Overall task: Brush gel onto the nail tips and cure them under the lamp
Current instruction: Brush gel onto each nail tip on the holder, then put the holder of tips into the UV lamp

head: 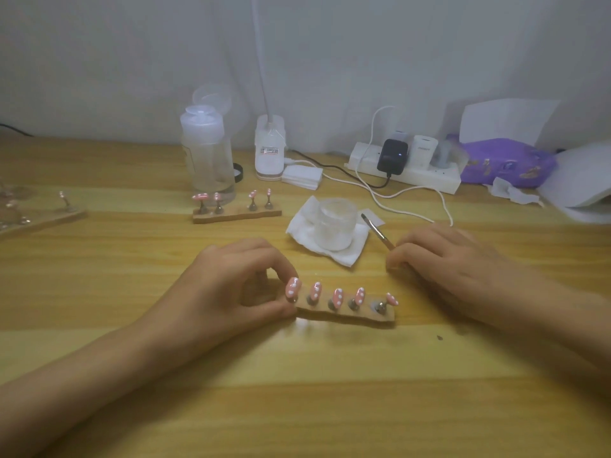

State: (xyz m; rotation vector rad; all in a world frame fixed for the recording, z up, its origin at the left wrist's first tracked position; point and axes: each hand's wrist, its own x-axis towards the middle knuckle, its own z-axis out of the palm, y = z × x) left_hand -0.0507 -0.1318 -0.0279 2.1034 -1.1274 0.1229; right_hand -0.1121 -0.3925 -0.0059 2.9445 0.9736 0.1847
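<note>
Forearms frame a wooden strip (350,315) of five pink, white-dotted nail tips (338,297). Left hand (231,282) pinches the strip's end; right hand (443,259) grips a brush (377,231) beside the glass jar (335,226). Decoration looks done; coating and curing seem left.

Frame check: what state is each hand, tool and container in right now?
Left hand: pinches the near holder's left end.
Right hand: holds the brush, bristles pointing away.
Near holder: flat on the table, five pink dotted nail tips mounted.
Far holder: flat, four tips mounted.
Jar: upright on a white tissue.
Bottle: upright, flip cap open.
Black charger: plugged into the power strip, light on.
</note>
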